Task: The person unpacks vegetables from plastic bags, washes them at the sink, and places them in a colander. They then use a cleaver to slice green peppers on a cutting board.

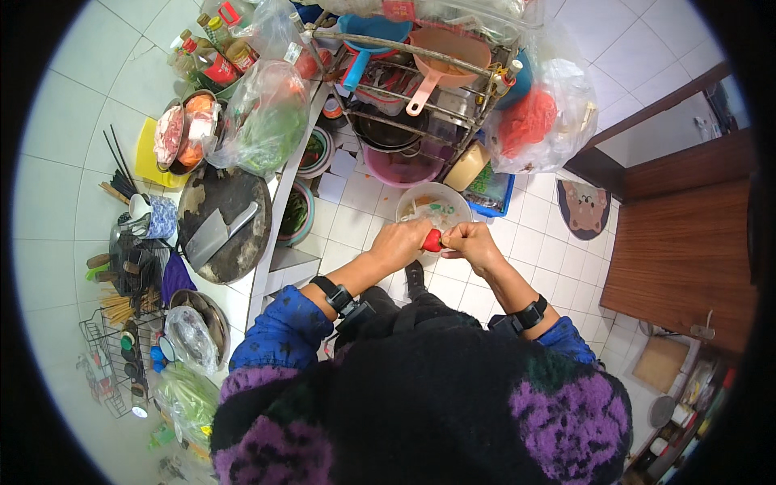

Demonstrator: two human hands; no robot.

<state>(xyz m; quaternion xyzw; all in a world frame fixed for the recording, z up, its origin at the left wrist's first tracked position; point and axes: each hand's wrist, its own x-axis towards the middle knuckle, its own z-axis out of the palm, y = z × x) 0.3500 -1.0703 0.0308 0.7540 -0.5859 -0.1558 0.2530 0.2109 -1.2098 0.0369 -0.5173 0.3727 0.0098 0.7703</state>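
Observation:
In my left hand [402,242] I hold a small, rounded red vegetable [432,240], perhaps a pepper, over the floor. The fingertips of my right hand [471,244] pinch its dark end from the other side. Below and just beyond my hands, a pale round bin [434,193] stands on the floor with a bag and scraps inside. On the counter to the left, a cleaver [209,239] with a metal handle lies on a round, dark-stained chopping board [251,200].
A metal rack [388,43] with colanders stands ahead, a pink basin [403,167] beneath it. Bowls of meat [168,136] and bagged greens [267,130] are on the left counter. A wooden door [685,254] is at right, a small mat [583,209] near it.

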